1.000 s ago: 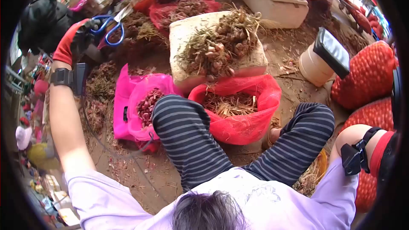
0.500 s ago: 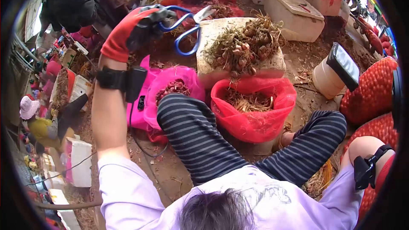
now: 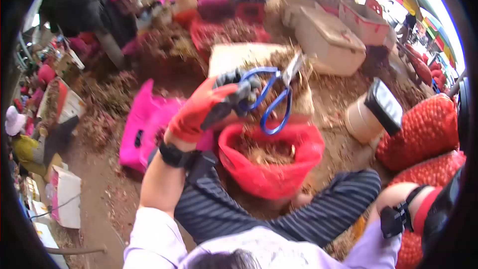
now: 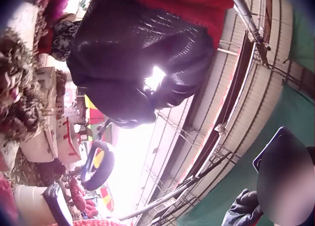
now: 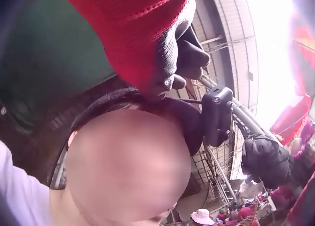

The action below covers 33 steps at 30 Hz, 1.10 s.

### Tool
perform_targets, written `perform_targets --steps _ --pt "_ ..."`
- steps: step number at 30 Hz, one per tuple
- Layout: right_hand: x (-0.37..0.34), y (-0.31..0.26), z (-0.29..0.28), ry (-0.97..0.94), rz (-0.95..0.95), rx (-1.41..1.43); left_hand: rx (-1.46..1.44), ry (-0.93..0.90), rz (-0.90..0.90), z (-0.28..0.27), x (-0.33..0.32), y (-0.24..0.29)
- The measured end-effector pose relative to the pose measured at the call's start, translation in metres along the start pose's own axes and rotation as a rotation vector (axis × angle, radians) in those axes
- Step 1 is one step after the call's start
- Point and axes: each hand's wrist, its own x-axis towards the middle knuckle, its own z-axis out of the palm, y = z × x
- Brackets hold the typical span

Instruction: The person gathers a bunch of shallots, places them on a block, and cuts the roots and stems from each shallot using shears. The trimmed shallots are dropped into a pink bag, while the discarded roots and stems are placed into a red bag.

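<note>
My left hand point(image 3: 214, 102), in a red glove with a dark palm, grips scissors point(image 3: 289, 100) by one blue handle loop; their blades point up and away. In the left wrist view the dark glove point(image 4: 138, 54) fills the top, with a scissor loop point(image 4: 101, 164) below. Under the scissors, dried-stalk bulbs point(image 4: 17, 95) lie on a pale slab point(image 3: 231, 55). A red mesh bag point(image 3: 271, 189) with dry trimmings stands in front. Raised beside the head, my right hand point(image 5: 157, 44) bends its gloved fingers near a headband point(image 5: 113, 100); whether they pinch anything, I cannot tell.
A pink bag point(image 3: 134, 142) lies left of the red one. White foam boxes point(image 3: 331, 42) stand at the back right. A pale bucket point(image 3: 356, 119) and full red mesh sacks point(image 3: 420, 129) are on the right. Plant scraps point(image 3: 112, 94) litter the ground.
My left hand has swung from the far left to over the slab, carrying the scissors. My right hand stays raised near the head.
</note>
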Motion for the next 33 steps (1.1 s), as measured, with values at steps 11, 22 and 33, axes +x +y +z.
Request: perform_targets --steps 11,22,33 --pt "-0.126 0.057 0.169 0.141 1.309 0.824 -0.111 0.005 -0.015 0.074 -0.002 -0.109" --pt "-0.206 0.042 0.224 0.300 1.577 1.708 0.716 -0.138 0.232 0.084 -0.006 -0.152" --pt "-0.179 0.109 0.137 -0.088 1.501 0.937 0.184 0.226 -0.399 -0.001 0.056 -0.206"
